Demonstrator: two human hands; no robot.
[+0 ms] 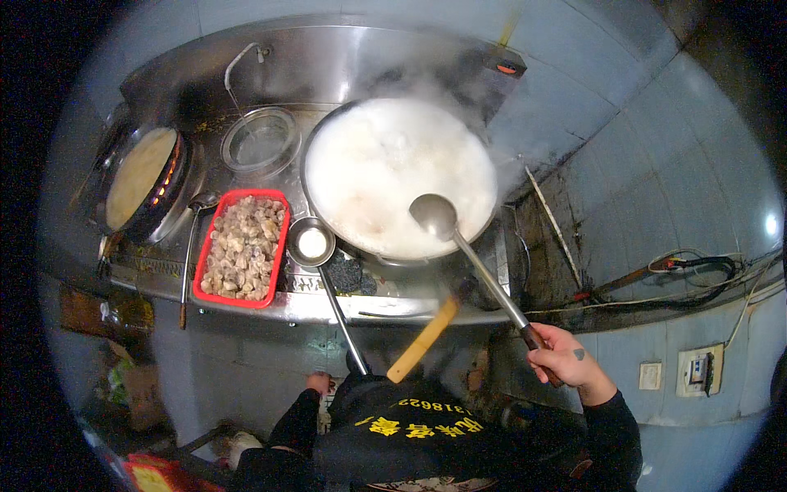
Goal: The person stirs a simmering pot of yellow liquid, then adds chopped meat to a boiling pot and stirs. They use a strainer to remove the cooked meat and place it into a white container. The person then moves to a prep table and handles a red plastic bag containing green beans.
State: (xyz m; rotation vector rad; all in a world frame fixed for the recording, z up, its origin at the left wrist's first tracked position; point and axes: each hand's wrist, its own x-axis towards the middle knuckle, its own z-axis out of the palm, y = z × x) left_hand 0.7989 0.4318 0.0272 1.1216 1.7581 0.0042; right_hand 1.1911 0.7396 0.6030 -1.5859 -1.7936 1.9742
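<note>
My right hand (562,360) grips the dark wooden handle of a large metal ladle (434,215). The ladle's bowl rests over the near right part of a wide wok (402,259), which is full of steaming, frothy white liquid (393,166). My left hand (320,382) hangs low at my left side, by the front of the range; its fingers are too small and dark to make out. Left of the wok, a smaller long-handled ladle (313,242) holds something white. Beside it stands a red plastic basket (200,273) heaped with greyish-brown shellfish or meat pieces (246,243).
A second wok (138,181) of yellowish liquid sits at far left, with flames showing by its rim. Water runs from a faucet (237,64) into a round metal pot (261,144). Another ladle (195,258) lies left of the basket. A wooden-handled tool (424,341) juts past the front edge.
</note>
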